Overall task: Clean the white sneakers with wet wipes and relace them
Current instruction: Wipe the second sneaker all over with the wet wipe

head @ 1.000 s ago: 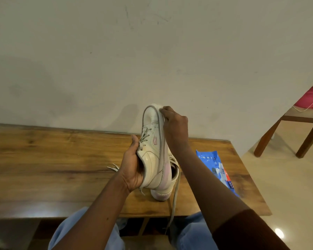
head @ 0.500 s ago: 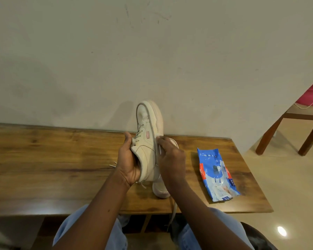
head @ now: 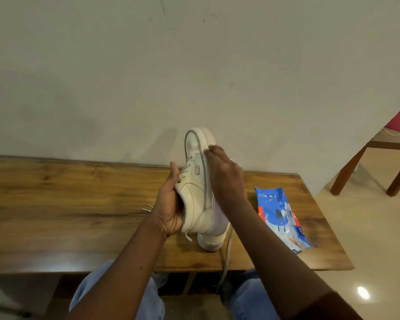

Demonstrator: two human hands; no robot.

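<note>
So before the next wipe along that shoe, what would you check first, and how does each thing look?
1. Shoe held firm: ok, the left hand grips its heel end, toe pointing up.
2. Right hand on the sole edge: ok, its fingertips touch the side.
3. Wipe in the right hand: cannot tell, only a pale bit shows beside it.
4. Wipes pack within reach: ok, it lies on the table to the right.
5. Second shoe safe: ok, it rests on the table behind the held one.
6. Loose lace: not ok, it hangs over the table edge.
</note>
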